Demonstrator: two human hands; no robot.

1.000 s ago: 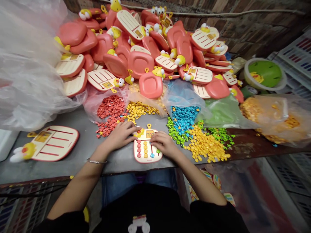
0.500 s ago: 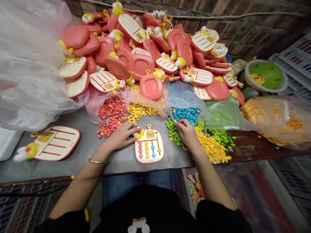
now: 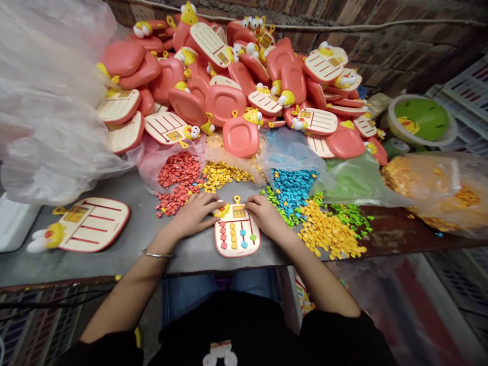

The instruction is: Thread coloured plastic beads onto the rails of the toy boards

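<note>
A cream toy board [image 3: 238,249] with a pink rim lies in front of me. Its slots carry red, yellow, blue and green small pieces; one green piece [image 3: 252,237] sits in the rightmost slot. My left hand [image 3: 195,215] is closed around the board's yellow duck-like head [image 3: 222,210], thumb below and fingers above. At the upper right corner of the board is my right hand [image 3: 266,215], fingers pinched at the top of the rightmost slot. Whatever is between those fingertips is hidden.
Loose red pieces [image 3: 177,175], yellow pieces [image 3: 331,231], blue pieces [image 3: 292,185] and green pieces [image 3: 353,216] lie around the board. Another board [image 3: 101,223] rests at left. Behind is a heap of pink-backed boards [image 3: 224,104]. A green basin [image 3: 419,119] stands at right.
My right hand has moved left from the green and blue pieces to the board's upper right corner. My left hand stays on the board's head. The view has shifted slightly.
</note>
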